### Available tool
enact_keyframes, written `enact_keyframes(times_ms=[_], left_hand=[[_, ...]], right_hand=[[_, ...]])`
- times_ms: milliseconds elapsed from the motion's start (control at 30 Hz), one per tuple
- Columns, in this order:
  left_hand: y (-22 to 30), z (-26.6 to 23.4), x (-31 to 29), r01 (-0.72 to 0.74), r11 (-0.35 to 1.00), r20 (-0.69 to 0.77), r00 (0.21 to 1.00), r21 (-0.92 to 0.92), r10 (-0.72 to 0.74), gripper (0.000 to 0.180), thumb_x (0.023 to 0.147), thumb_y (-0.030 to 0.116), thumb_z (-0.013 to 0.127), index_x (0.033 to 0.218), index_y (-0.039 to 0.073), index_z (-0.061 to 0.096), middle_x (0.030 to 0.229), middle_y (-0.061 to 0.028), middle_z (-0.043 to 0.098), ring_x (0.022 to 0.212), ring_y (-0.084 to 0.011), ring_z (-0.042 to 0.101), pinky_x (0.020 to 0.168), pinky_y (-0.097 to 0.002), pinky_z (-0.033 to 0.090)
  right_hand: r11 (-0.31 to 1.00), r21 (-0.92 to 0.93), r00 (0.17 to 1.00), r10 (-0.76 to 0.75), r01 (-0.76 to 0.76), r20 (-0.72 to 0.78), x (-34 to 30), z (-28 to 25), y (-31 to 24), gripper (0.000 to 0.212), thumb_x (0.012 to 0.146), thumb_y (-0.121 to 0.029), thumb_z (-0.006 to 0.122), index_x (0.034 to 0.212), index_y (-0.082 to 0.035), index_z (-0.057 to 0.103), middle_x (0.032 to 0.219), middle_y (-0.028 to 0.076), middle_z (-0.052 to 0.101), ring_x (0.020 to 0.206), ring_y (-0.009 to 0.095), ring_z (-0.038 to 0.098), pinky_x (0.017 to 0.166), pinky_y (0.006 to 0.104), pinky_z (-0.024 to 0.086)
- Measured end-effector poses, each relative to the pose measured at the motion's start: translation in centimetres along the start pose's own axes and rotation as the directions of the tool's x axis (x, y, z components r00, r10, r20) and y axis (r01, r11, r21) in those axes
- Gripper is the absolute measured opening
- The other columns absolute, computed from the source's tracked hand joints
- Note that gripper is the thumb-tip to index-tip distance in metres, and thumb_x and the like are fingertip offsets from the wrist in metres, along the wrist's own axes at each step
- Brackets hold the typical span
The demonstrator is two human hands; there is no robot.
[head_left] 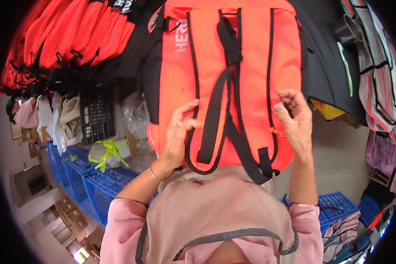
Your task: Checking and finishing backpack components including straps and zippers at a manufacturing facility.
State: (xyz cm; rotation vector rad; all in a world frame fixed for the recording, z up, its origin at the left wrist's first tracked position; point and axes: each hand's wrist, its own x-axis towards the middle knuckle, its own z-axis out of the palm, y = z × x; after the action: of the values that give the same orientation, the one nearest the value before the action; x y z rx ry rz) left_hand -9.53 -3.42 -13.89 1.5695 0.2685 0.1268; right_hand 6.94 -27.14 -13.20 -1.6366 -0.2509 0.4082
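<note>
A bright orange-red backpack (176, 83) with black trim lies in front of me, its shoulder straps facing up. Black webbing (215, 110) runs down the straps, crossing near the middle. By the lower edge of the left strap is my left hand (177, 134), fingers bent and apart, with nothing visible in them. Over the right edge of the pack, my right hand (297, 121) is closed around a small dark ridged tool (285, 104), mostly hidden by the fingers. Just below that hand, a small orange loop (275, 131) sticks out from the strap's edge.
Several orange bags (70, 35) are piled at the far left. On the black surface at right lie a green-and-white toothbrush (346, 70) and a metal cup (351, 30). Striped fabric (378, 83) hangs beyond them. Blue plastic crates (97, 187) stand low at left, another crate (336, 204) at right.
</note>
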Motion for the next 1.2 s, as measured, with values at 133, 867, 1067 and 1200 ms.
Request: enact_keyframes(times_ms=[133, 867, 1067, 1200], left_hand=[[2.0, -1.0, -2.2, 0.312, 0.923, -0.128, 0.949, 0.225, -0.289, 0.039, 0.097, 0.018, 0.063, 0.128, -0.003, 0.053, 0.107, -0.0072, 0.065, 0.085, -0.0098, 0.063, 0.07, -0.0244, 0.052], [0.8, 2.0, 3.1, 0.166, 0.985, -0.016, 0.986, -0.057, -0.167, 0.034, 0.102, 0.03, 0.055, 0.083, 0.002, 0.058, 0.064, 0.0052, 0.047, 0.053, -0.0023, 0.049, 0.042, -0.0232, 0.045], [0.4, 3.0, 2.9, 0.112, 0.993, -0.081, 0.99, -0.048, -0.116, 0.029, 0.101, 0.021, 0.056, 0.08, 0.001, 0.06, 0.066, 0.0077, 0.045, 0.06, -0.0013, 0.039, 0.049, -0.0235, 0.034], [-0.5, 3.8, 2.7, 0.062, 0.992, -0.179, 0.981, -0.107, -0.08, 0.03, 0.101, 0.019, 0.056, 0.075, 0.003, 0.056, 0.066, 0.0098, 0.038, 0.061, -0.0014, 0.031, 0.05, -0.0245, 0.026]], right_hand=[[1.0, -0.01, 0.999, 0.02, -0.02, -0.042, -0.1, 0.9, -0.8, 0.033, 0.083, -0.003, 0.076, 0.113, 0.0, 0.061, 0.083, -0.001, 0.061, 0.076, 0.006, 0.058, 0.072, 0.0206, 0.048], [0.975, -0.213, 0.944, 0.134, -0.07, 0.301, -3.4, 3.0, -3.5, 0.022, 0.083, -0.011, 0.078, 0.1, 0.0, 0.07, 0.075, 0.007, 0.069, 0.074, 0.009, 0.064, 0.067, 0.0264, 0.051], [0.87, -0.361, 0.942, -0.317, 0.335, 0.11, -3.3, 5.1, -2.0, 0.035, 0.081, -0.022, 0.08, 0.106, -0.002, 0.064, 0.082, 0.01, 0.066, 0.069, 0.023, 0.065, 0.062, 0.0327, 0.051], [0.642, -0.575, 0.847, -0.492, 0.508, 0.199, -4.1, 4.6, -2.1, 0.031, 0.074, -0.018, 0.082, 0.097, -0.003, 0.068, 0.079, 0.007, 0.062, 0.066, 0.023, 0.059, 0.058, 0.034, 0.047]])
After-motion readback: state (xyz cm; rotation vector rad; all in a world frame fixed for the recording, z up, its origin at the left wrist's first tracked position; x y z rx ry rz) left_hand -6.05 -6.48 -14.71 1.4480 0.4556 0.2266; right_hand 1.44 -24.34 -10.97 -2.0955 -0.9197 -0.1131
